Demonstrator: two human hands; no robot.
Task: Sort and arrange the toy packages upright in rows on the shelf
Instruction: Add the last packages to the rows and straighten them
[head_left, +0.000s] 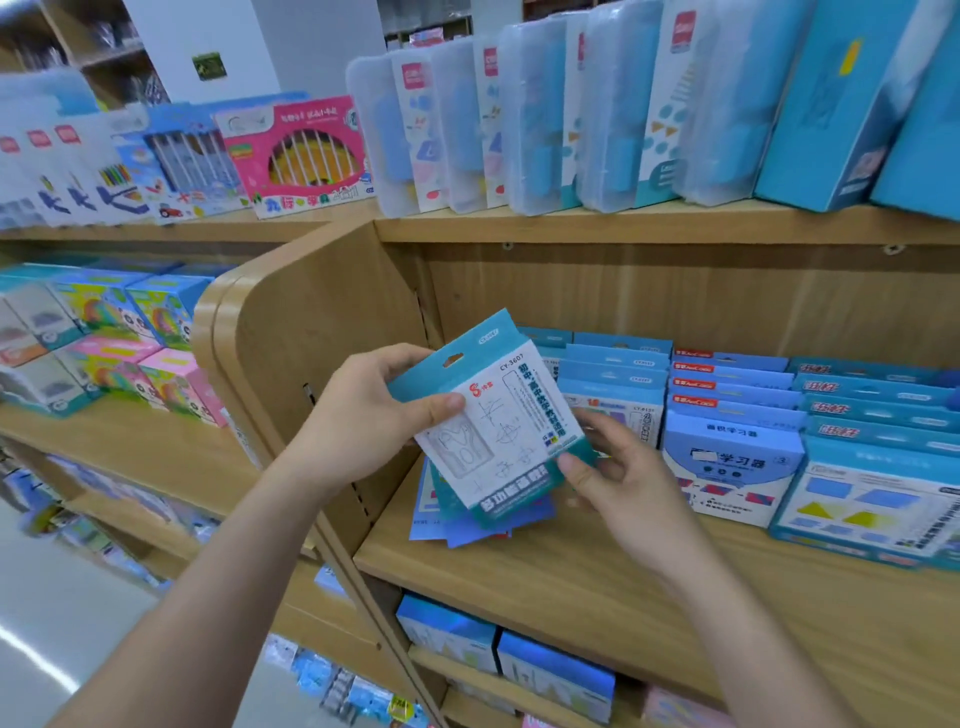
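**Two Hands on One Toy Package**

We held one toy package with both hands in the middle of the frame. It was white in front, with a blue-green edge and a little hanging hole at the top. It was tilted, with its top leaning to the left, and it was up in the air above the shelf board.

Our left hand gripped the top left part of it. The thumb pressed flat on the front, and the other fingers curled round behind the top edge. Our right hand pinched the lower right corner. Its thumb lay on the front, and the other fingers were bent loosely behind. We could not see how many of them touched the back.

Just under the package, a messy pile of flat blue packs lay fanned out on the shelf board, near the wooden side wall. We could not tell if the held package touched the pile.

At the right of the frame, blue packs stood upright in neat rows, one behind the other. A white and blue box stood at the front of one row, just beside our right hand.

On the shelf above, at the upper right, clear plastic cases stood side by side. At the upper left stood a pink box.
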